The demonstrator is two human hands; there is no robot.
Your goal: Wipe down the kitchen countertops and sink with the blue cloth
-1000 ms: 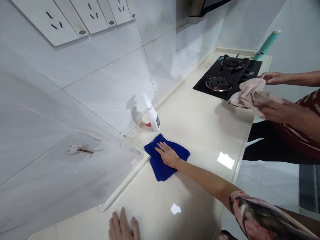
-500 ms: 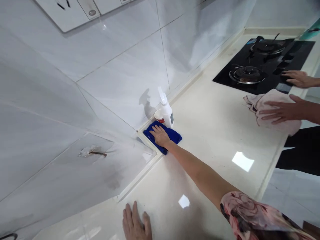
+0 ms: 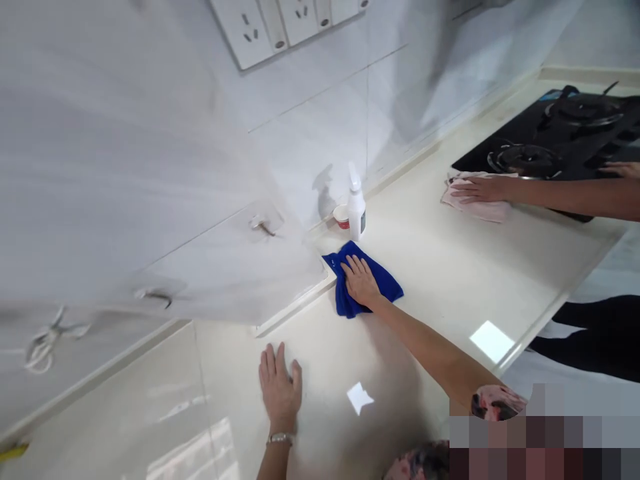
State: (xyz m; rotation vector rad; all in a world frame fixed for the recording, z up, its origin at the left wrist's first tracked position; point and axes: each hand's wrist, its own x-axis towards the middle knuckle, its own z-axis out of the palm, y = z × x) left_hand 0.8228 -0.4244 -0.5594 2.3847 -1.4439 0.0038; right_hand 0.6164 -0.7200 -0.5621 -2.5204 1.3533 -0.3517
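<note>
My right hand (image 3: 362, 283) lies flat with fingers spread on a blue cloth (image 3: 381, 283), pressing it to the pale countertop (image 3: 425, 267) by the wall corner. My left hand (image 3: 280, 387), with a band on the wrist, rests open and palm down on the counter, holding nothing. Just behind the cloth stands a white spray bottle (image 3: 357, 213), upright. Beside it, close to the wall, is a small white and red cup (image 3: 341, 215).
At the right, another person's hand (image 3: 483, 189) presses a pink cloth (image 3: 480, 208) beside the black gas stove (image 3: 530, 143). Wall sockets (image 3: 250, 33) are above. Hooks (image 3: 155, 295) and a bundled white cord (image 3: 43, 350) are on the left wall.
My right hand has drawn the blue cloth out of the corner, away from the bottle and cup. The other person's pink cloth has shifted toward the stove's edge. The view has turned left.
</note>
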